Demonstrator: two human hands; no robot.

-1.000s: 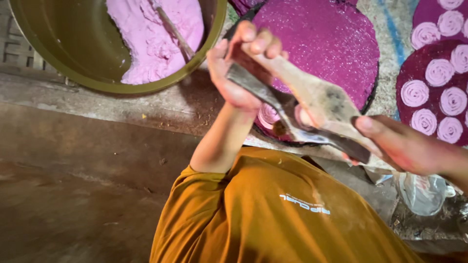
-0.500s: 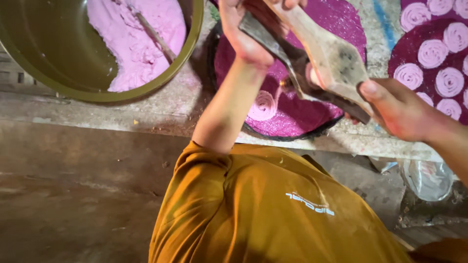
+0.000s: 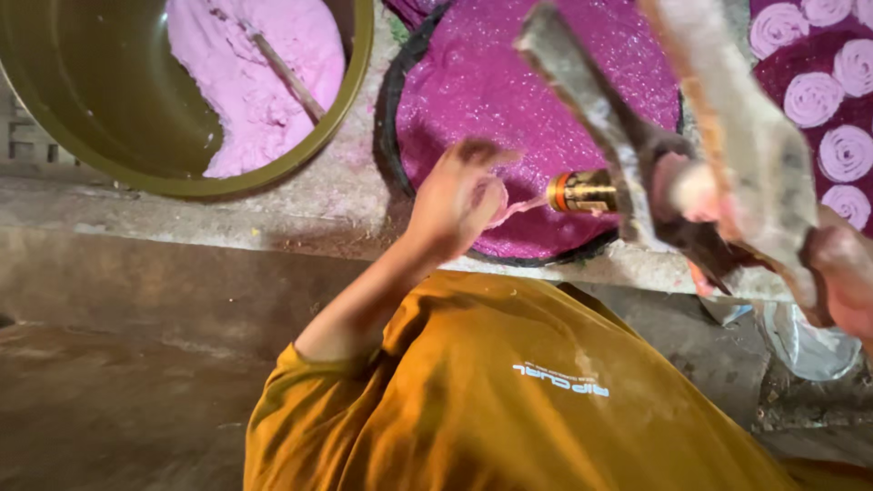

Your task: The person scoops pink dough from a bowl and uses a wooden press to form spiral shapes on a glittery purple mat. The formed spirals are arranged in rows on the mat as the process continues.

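My right hand [image 3: 844,273] at the right edge grips the handles of a wooden lever press [image 3: 718,145], held up close to the camera over a round dark tray [image 3: 396,136] lined with glittering purple cloth. A brass nozzle [image 3: 582,192] sticks out from the press toward the left. My left hand [image 3: 459,195] is at the nozzle's mouth, its fingers pinching a thin strand of pink dough [image 3: 518,208] that comes out of it. My orange shirt [image 3: 509,391] fills the lower frame.
An olive-green tub [image 3: 109,136] at the upper left holds a mound of pink dough [image 3: 255,73] with a stick in it. A second tray [image 3: 818,82] at the upper right carries several pink dough spirals. A concrete ledge [image 3: 182,214] runs below the tub. A clear plastic container [image 3: 809,341] sits lower right.
My left hand has let go of the press handle and dropped to the nozzle, where it now pinches the dough strand. The press has come closer to the camera.
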